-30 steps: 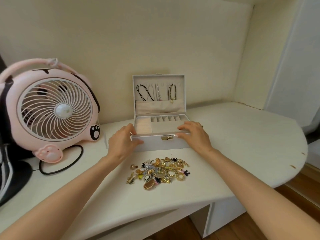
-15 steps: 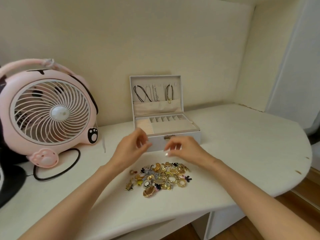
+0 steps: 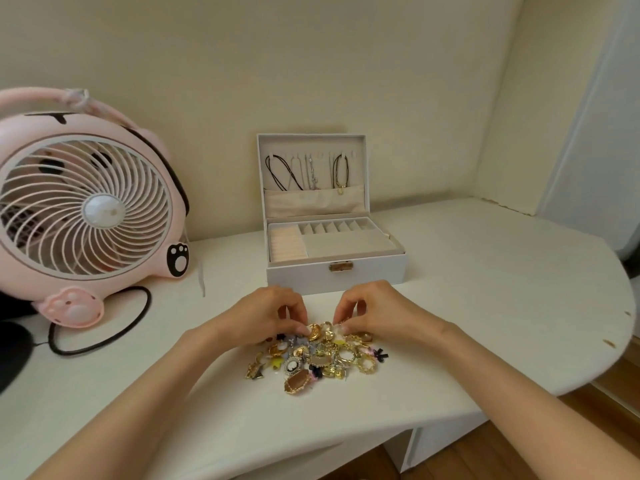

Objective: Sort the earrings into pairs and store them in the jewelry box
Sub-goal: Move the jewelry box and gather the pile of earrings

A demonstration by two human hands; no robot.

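A heap of earrings (image 3: pixel 313 358), mostly gold with some black, yellow and pink pieces, lies on the white table in front of me. Behind it stands the white jewelry box (image 3: pixel 304 277), its lid upright with necklaces hanging inside and its beige tray of small compartments exposed. My left hand (image 3: pixel 265 315) curls over the heap's far edge, thumb and forefinger pinching a gold shell-shaped earring (image 3: pixel 315 332). My right hand (image 3: pixel 375 313) mirrors it, its fingertips pinching a pale gold earring (image 3: pixel 329 330). The far part of the heap is hidden under both hands.
A pink cat-shaped desk fan (image 3: pixel 86 209) stands at the left with its black cable (image 3: pixel 140 322) looping over the table. A dark object (image 3: pixel 10 351) sits at the left edge. The table's rim (image 3: pixel 588 368) curves round on the right, above wooden floor.
Both hands left the front of the jewelry box and came down toward me onto the far edge of the earring heap, fingers closing on pieces there.
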